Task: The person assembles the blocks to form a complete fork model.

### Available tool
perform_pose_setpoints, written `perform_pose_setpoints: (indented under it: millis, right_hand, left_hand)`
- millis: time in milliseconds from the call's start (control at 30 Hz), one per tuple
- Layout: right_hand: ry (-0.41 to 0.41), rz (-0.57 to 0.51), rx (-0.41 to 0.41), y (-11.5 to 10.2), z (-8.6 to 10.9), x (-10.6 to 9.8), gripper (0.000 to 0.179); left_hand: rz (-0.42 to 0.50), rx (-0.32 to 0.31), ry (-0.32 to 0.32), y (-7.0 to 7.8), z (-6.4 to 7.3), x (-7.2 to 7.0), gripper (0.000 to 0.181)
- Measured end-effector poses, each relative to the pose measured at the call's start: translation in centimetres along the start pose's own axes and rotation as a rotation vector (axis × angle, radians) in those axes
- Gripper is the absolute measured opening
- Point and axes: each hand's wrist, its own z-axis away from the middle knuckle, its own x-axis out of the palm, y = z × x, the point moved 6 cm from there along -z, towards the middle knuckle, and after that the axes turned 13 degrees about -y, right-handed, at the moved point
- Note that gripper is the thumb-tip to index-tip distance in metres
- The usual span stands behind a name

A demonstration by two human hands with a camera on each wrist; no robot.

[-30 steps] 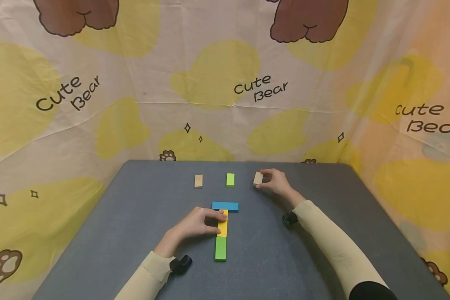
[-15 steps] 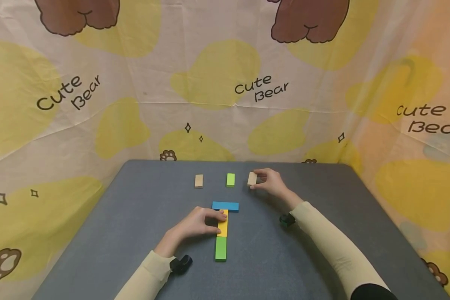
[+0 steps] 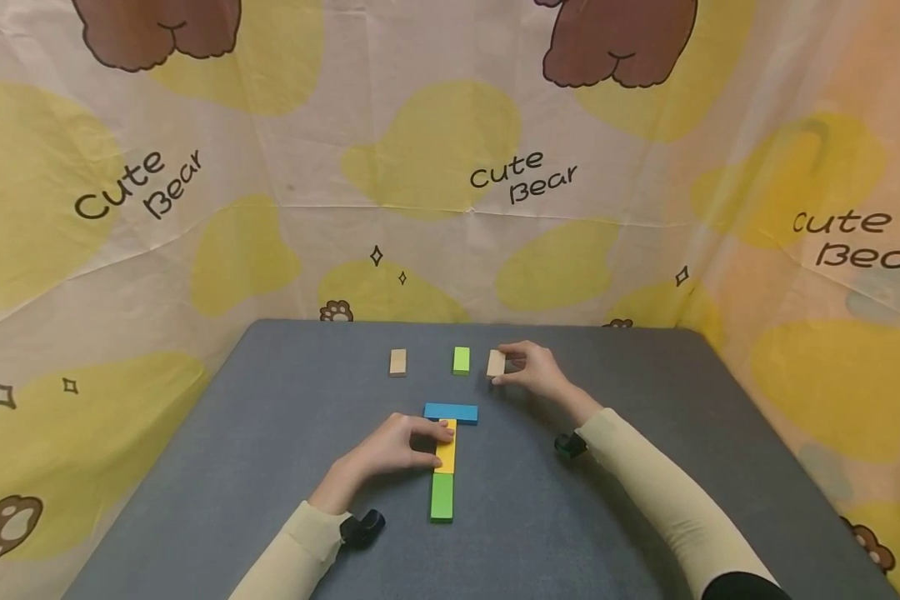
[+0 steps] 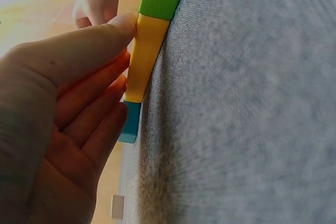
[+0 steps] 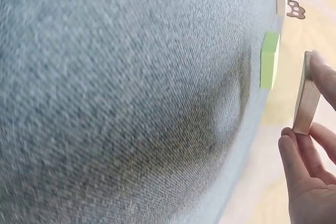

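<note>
In the head view my left hand [image 3: 390, 450] rests its thumb and fingertips on a yellow block [image 3: 447, 450]. The left wrist view shows those fingers fairly straight against the block's upper face [image 4: 147, 51]. A green block [image 3: 442, 497] adjoins its near end, and a blue block [image 3: 451, 412] lies crosswise at its far end. My right hand [image 3: 536, 371] pinches a plain wooden block [image 3: 496, 363] between thumb and fingers. In the right wrist view this wooden block [image 5: 307, 98] is held above the tabletop, beside a light green block [image 5: 269, 60].
On the grey tabletop [image 3: 330, 450], the light green block [image 3: 461, 360] lies behind the blue one. Another wooden block [image 3: 397, 362] lies farther left in that back row. A patterned cloth [image 3: 420, 167] hangs behind the table and along its sides.
My right hand has carried the wooden block leftward, closer to the light green block, and slightly toward me at the end. The left hand and the yellow, green and blue blocks have stayed still.
</note>
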Motion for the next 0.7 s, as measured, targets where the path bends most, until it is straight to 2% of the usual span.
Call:
perform_pose_setpoints:
  millis: [700]
  right_hand:
    - [-0.036, -0.008, -0.025, -0.7, -0.1, 2.3, 0.066]
  left_hand:
    - [0.012, 0.007, -0.006, -0.4, 0.0, -0.2, 0.037]
